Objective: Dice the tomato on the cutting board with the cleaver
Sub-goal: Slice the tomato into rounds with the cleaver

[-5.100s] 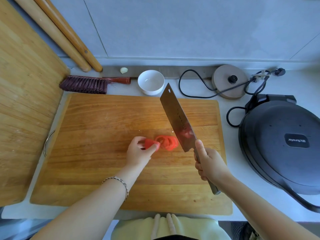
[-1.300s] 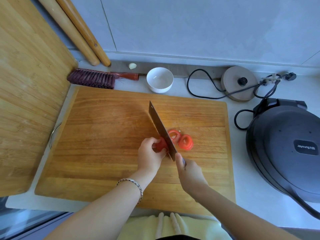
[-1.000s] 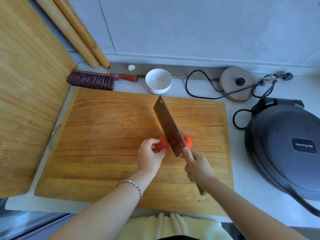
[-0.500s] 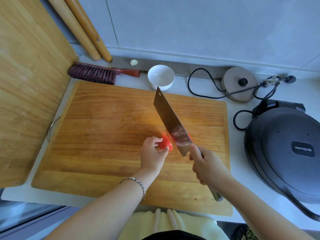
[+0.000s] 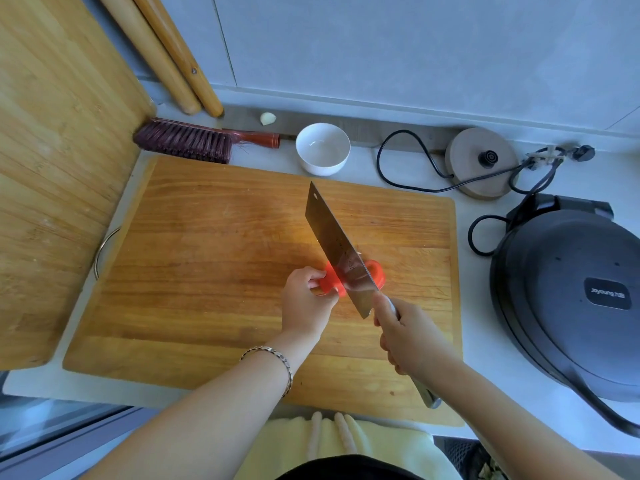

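Note:
On the large wooden cutting board (image 5: 207, 265) my left hand (image 5: 304, 303) pinches the remaining red tomato piece (image 5: 331, 281) with curled fingertips. My right hand (image 5: 408, 336) grips the handle of the cleaver (image 5: 341, 252), forefinger along the blade's heel. The blade runs diagonally from far left to near right, tilted, right beside the held piece. A cut tomato slice (image 5: 376, 271) peeks out on the blade's right side; the rest of the slices are hidden behind the steel.
A white bowl (image 5: 322, 148), a bristle brush (image 5: 194, 140) and a garlic clove (image 5: 267, 118) lie behind the board. A kettle base (image 5: 483, 161) with its cord and a black electric griddle (image 5: 568, 292) stand at right. A bamboo board (image 5: 52, 161) leans at left.
Over the last second the cleaver rose off the board after a cut and shifted slightly left against the held tomato piece. My left hand kept its hold on the tomato.

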